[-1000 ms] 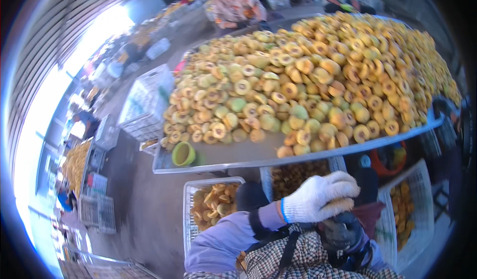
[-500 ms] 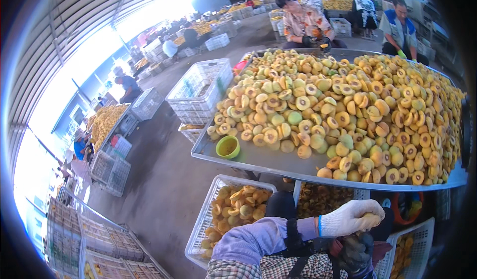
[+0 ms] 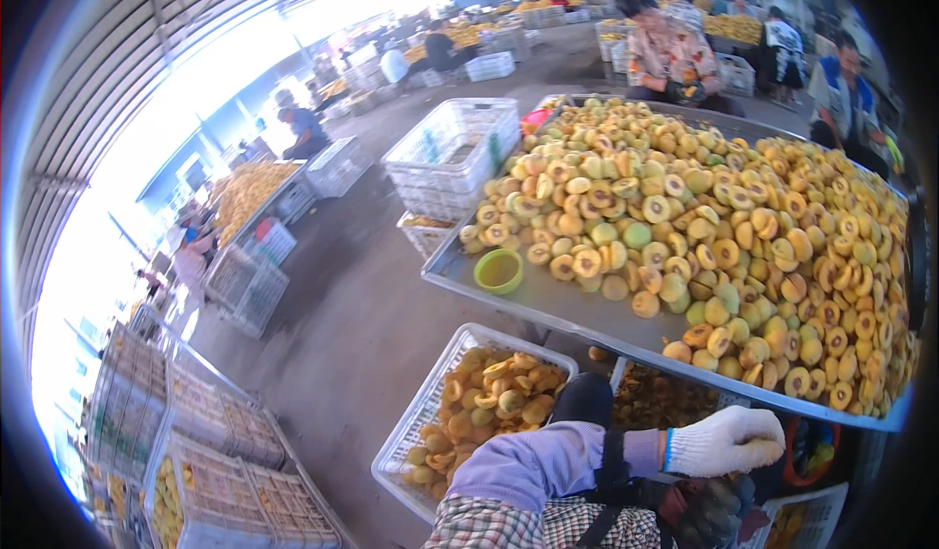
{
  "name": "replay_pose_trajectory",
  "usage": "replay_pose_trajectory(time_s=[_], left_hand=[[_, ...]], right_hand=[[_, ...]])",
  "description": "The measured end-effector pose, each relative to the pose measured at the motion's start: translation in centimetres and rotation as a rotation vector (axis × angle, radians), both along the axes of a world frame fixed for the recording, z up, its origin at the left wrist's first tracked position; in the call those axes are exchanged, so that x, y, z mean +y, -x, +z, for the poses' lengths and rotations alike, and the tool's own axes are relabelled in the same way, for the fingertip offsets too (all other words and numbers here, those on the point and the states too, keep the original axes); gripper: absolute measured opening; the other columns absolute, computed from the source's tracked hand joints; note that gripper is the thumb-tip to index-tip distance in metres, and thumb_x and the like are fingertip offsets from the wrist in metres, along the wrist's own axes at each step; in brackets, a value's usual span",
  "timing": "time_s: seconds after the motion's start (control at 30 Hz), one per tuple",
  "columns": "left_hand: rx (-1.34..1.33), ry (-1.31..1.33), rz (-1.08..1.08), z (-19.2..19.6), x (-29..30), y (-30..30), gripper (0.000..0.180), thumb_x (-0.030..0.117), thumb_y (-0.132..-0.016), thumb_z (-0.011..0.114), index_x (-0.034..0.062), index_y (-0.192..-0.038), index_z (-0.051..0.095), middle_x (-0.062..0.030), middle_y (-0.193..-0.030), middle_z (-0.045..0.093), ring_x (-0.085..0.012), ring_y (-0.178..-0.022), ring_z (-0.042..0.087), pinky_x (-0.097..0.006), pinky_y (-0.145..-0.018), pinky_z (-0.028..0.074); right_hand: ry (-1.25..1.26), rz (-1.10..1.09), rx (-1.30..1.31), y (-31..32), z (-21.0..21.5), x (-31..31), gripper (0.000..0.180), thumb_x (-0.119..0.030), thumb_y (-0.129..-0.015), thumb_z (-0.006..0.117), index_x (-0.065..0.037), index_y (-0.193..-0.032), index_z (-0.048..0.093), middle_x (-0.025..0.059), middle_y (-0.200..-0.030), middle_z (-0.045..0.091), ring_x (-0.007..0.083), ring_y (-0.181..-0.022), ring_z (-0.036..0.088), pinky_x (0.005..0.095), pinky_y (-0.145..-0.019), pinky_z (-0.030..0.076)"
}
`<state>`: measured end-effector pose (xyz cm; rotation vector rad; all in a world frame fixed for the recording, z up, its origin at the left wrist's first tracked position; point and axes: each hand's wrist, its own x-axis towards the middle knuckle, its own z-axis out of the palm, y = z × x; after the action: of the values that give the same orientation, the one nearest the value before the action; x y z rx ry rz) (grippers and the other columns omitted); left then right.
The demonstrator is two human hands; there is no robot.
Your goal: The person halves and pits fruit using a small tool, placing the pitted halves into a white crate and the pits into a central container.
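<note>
My left hand (image 3: 726, 440), in a white knit glove with a purple sleeve, reaches rightward just under the near edge of the metal table (image 3: 548, 299). Its fingers are held together and curled down, and the palm side is hidden. Under it lies a dark gloved shape (image 3: 719, 512) that may be my right hand; I cannot tell its state. The table is heaped with halved yellow-orange fruit (image 3: 724, 236). A small green bowl (image 3: 499, 270) stands on its bare near-left corner. Below my arm, a white plastic crate (image 3: 411, 432) on the floor holds fruit halves.
Stacked white crates (image 3: 455, 162) stand left of the table, and more crates of fruit (image 3: 196, 441) line the lower left. Seated people (image 3: 670, 55) work at the table's far side. A second crate (image 3: 655, 402) with darker contents sits under the table. Concrete floor (image 3: 352, 324) lies to the left.
The view has tilted up and leftward, showing more of the hall and floor. My gloved left hand sits lower in the picture and keeps the same curled pose.
</note>
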<state>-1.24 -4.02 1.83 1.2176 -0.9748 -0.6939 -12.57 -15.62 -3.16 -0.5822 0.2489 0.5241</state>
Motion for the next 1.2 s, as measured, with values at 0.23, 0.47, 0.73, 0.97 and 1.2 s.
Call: replay_pose_trajectory(time_s=[0.23,0.47,0.73,0.97,1.2], left_hand=[[-0.067,0.308,0.178,-0.1,0.9,0.6,0.014,0.017,-0.089,0.058,0.003,-0.092,0.057,-0.0035,-0.074,0.052,-0.014,-0.064,0.051,-0.028,-0.057,0.042],[0.493,0.329,0.285,-0.8,1.5,2.6,0.024,0.027,-0.096,0.052,0.0044,-0.103,0.056,0.002,-0.076,0.052,-0.0032,-0.06,0.044,-0.017,-0.051,0.035],[0.639,0.379,0.44,-2.5,1.7,3.1,0.03,0.028,-0.095,0.053,0.0029,-0.111,0.057,0.0018,-0.081,0.056,-0.0028,-0.064,0.047,-0.016,-0.053,0.036],[0.962,0.441,0.799,-1.6,3.4,0.3,0.034,0.035,-0.098,0.039,0.0054,-0.109,0.053,-0.0122,-0.094,0.062,-0.0231,-0.079,0.065,-0.031,-0.062,0.054],[0.773,0.337,0.889,-4.3,6.8,-1.2,0.04,0.039,-0.097,0.042,0.0057,-0.118,0.052,-0.0137,-0.103,0.062,-0.0274,-0.085,0.065,-0.032,-0.056,0.054]], right_hand=[[0.126,0.012,-0.071,-2.0,1.0,-0.3,0.028,-0.03,-0.092,0.053,-0.003,-0.098,0.052,0.0031,-0.069,0.053,0.0118,-0.052,0.047,0.0273,-0.049,0.038],[0.177,0.052,-0.107,-2.9,1.5,0.2,0.027,-0.03,-0.091,0.055,-0.004,-0.093,0.053,0.002,-0.066,0.052,0.0104,-0.049,0.045,0.0258,-0.046,0.036],[0.16,0.046,-0.104,-2.0,1.9,1.5,0.026,-0.03,-0.091,0.057,-0.005,-0.087,0.054,0.0006,-0.062,0.051,0.0088,-0.044,0.043,0.024,-0.043,0.034],[0.02,0.108,-0.072,-1.9,1.9,2.9,0.027,-0.03,-0.091,0.059,-0.006,-0.082,0.055,-0.0005,-0.059,0.049,0.0074,-0.041,0.041,0.0225,-0.04,0.033],[0.098,0.171,-0.096,-1.9,0.4,1.0,0.022,-0.024,-0.091,0.059,-0.004,-0.084,0.054,0.0005,-0.06,0.049,0.0077,-0.042,0.042,0.0218,-0.039,0.032]])
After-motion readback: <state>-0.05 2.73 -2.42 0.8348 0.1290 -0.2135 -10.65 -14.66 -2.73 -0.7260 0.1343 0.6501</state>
